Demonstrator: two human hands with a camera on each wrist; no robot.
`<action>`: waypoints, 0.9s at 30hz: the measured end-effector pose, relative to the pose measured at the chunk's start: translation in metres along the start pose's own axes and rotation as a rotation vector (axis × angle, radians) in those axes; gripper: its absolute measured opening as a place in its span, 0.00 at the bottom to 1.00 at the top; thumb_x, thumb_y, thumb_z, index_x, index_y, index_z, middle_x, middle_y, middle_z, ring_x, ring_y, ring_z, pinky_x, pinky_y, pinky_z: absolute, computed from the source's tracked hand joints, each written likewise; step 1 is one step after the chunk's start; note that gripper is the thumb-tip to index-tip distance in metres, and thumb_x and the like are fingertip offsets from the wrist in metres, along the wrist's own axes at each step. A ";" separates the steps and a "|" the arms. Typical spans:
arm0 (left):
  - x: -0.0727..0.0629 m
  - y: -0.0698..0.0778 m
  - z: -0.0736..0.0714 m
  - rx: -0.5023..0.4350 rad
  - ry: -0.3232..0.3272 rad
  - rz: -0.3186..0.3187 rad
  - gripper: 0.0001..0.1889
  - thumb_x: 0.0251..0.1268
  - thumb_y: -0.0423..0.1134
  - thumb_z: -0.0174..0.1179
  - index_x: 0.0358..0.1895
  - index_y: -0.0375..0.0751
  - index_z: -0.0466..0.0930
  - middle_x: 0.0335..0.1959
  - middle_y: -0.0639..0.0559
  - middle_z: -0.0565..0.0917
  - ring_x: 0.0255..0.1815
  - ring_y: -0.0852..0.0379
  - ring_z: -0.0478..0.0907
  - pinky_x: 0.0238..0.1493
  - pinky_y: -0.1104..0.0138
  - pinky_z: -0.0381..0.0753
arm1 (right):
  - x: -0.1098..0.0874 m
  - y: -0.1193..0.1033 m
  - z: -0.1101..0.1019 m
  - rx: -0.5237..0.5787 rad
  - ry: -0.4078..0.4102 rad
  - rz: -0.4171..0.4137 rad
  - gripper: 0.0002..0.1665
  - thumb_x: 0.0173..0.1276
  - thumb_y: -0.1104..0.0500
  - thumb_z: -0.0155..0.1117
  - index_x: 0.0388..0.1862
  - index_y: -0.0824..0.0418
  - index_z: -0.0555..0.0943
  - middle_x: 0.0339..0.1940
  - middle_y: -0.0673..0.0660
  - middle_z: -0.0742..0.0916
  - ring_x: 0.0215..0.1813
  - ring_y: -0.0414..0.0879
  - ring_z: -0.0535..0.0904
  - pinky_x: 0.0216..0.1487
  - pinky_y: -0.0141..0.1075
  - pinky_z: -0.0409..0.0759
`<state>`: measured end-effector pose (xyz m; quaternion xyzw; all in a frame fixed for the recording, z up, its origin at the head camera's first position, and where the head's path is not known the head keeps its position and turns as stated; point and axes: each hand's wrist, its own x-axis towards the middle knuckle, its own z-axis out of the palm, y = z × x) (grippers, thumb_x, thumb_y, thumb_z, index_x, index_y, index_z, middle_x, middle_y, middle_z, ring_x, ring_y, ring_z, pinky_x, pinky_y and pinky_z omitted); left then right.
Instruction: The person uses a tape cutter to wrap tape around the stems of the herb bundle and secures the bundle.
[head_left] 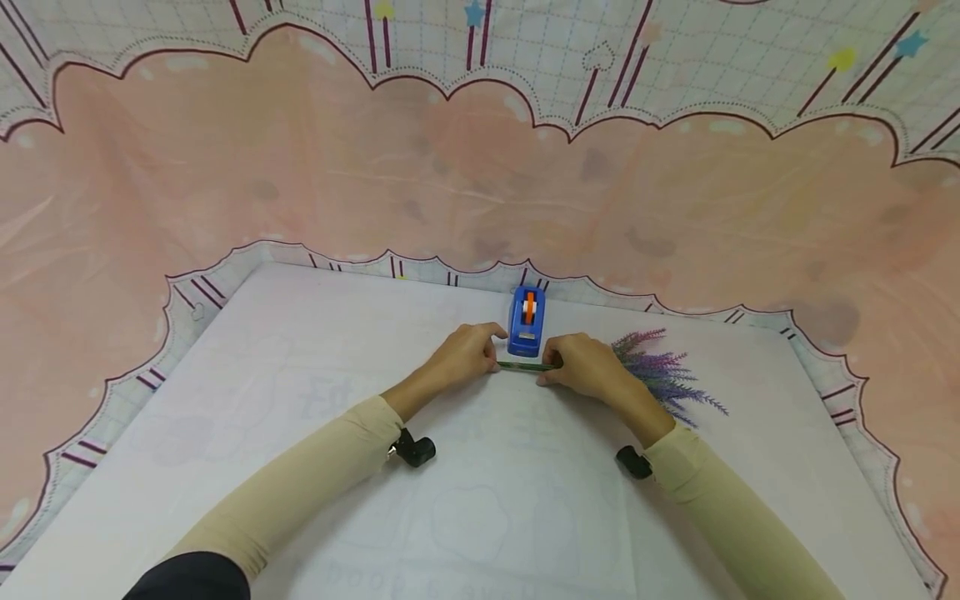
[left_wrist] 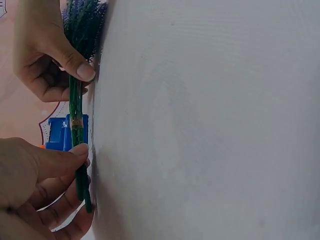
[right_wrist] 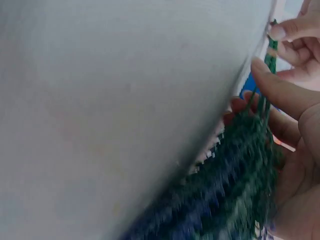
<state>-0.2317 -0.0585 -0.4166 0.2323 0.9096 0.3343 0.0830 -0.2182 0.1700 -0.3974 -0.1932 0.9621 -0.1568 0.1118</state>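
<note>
A bunch of lavender-like sprigs (head_left: 663,375) lies sideways between both hands, its purple flower heads to the right. The left hand (head_left: 467,352) pinches the green stems (left_wrist: 76,102) near their cut ends, thumb on top. Closer to the flowers, the right hand (head_left: 588,365) holds the same stems between thumb and fingers. A brownish band (left_wrist: 76,122) circles the stems between the two hands. Just beyond them stands a blue tape dispenser (head_left: 526,333) with an orange-centred roll. In the right wrist view the flower heads (right_wrist: 215,185) are blurred below the right hand (right_wrist: 295,125).
The white tabletop (head_left: 360,333) is edged by a scalloped, patterned cloth border (head_left: 142,379). Behind it hangs or spreads a peach patterned cloth (head_left: 420,183). A small black camera (head_left: 416,450) sits at the left wrist, and another (head_left: 633,462) at the right.
</note>
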 end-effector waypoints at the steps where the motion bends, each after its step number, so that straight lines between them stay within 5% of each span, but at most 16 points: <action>1: -0.001 -0.001 0.000 0.003 0.001 -0.004 0.25 0.61 0.28 0.69 0.63 0.33 0.78 0.27 0.53 0.84 0.28 0.58 0.76 0.36 0.67 0.74 | -0.001 0.000 -0.001 -0.007 -0.004 -0.004 0.14 0.61 0.48 0.78 0.37 0.55 0.85 0.31 0.49 0.84 0.33 0.44 0.76 0.37 0.40 0.76; 15: -0.004 -0.001 -0.002 0.009 -0.030 0.006 0.26 0.60 0.28 0.70 0.63 0.32 0.77 0.29 0.51 0.83 0.32 0.57 0.77 0.44 0.63 0.78 | -0.008 0.001 -0.004 -0.054 -0.010 -0.106 0.17 0.64 0.50 0.76 0.49 0.57 0.87 0.42 0.50 0.86 0.43 0.45 0.79 0.52 0.46 0.81; 27: -0.011 -0.008 -0.014 0.012 -0.036 0.026 0.23 0.63 0.31 0.68 0.62 0.33 0.79 0.45 0.43 0.85 0.47 0.50 0.80 0.54 0.58 0.80 | -0.021 0.004 -0.011 -0.098 0.025 -0.194 0.26 0.67 0.48 0.73 0.59 0.61 0.84 0.55 0.56 0.85 0.60 0.53 0.81 0.62 0.51 0.78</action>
